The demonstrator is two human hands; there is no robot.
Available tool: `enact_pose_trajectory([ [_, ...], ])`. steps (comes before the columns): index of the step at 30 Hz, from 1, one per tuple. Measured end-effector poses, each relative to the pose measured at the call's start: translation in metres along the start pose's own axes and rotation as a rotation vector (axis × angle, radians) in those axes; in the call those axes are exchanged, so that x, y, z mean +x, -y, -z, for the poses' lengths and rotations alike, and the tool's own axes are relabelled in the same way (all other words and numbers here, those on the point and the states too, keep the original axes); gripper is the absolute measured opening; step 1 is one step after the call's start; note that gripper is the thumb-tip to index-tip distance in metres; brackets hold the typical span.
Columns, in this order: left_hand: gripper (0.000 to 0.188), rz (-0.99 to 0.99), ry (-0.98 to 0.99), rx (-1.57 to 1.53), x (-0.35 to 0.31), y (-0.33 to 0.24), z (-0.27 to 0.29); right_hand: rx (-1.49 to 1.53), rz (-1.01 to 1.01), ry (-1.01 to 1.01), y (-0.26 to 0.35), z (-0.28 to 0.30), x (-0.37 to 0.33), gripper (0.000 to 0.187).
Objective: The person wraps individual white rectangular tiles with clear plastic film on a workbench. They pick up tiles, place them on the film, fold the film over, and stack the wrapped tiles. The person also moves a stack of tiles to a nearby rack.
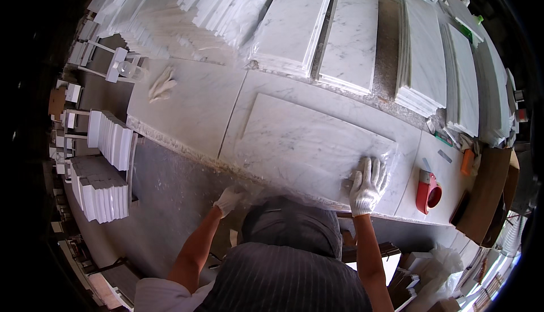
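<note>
A white marble slab with grey veins (pixel 306 128) lies on the worktop in front of me, with clear plastic film (pixel 272 170) over its near part and right end. My right hand (pixel 369 186), in a white knitted glove, rests on the film at the slab's right end, fingers spread. At the worktop's near edge, left of my body, is my gloved left hand (pixel 229 200). Its fingers are closed at the left end of the film, which hangs over the edge; the fingertips are slightly blurred.
Stacks of marble slabs (pixel 348 37) stand along the far side. A red tape dispenser (pixel 428 192) is to the right, near an open cardboard box (pixel 487 196). A loose glove (pixel 162 85) lies at the left. More stacked white pieces (pixel 102 193) stand beyond the left edge.
</note>
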State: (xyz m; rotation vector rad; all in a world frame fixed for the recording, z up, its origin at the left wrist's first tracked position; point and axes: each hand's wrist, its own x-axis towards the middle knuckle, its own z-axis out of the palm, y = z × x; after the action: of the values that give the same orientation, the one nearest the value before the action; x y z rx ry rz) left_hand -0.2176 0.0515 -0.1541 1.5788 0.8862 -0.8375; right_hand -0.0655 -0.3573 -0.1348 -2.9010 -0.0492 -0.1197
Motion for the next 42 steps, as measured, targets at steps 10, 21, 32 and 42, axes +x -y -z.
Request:
enact_pose_trajectory([
  [10, 0.041, -0.1, -0.017, -0.181, 0.008, 0.012, 0.005, 0.012, -0.005, 0.0, 0.0, 0.001, 0.001, 0.048],
  [21, 0.035, -0.056, -0.007, 0.156, -0.009, -0.039, -0.006, 0.012, -0.001, -0.022, -0.005, -0.002, 0.001, 0.047],
  [32, 0.033, 0.024, 0.006, 0.135, 0.003, -0.033, -0.007, -0.001, -0.009, 0.026, -0.005, 0.001, 0.001, 0.049],
  [42, 0.022, -0.525, -0.123, 0.787, 0.062, 0.049, 0.012, 0.013, 0.011, -0.011, -0.004, 0.003, 0.002, 0.047],
])
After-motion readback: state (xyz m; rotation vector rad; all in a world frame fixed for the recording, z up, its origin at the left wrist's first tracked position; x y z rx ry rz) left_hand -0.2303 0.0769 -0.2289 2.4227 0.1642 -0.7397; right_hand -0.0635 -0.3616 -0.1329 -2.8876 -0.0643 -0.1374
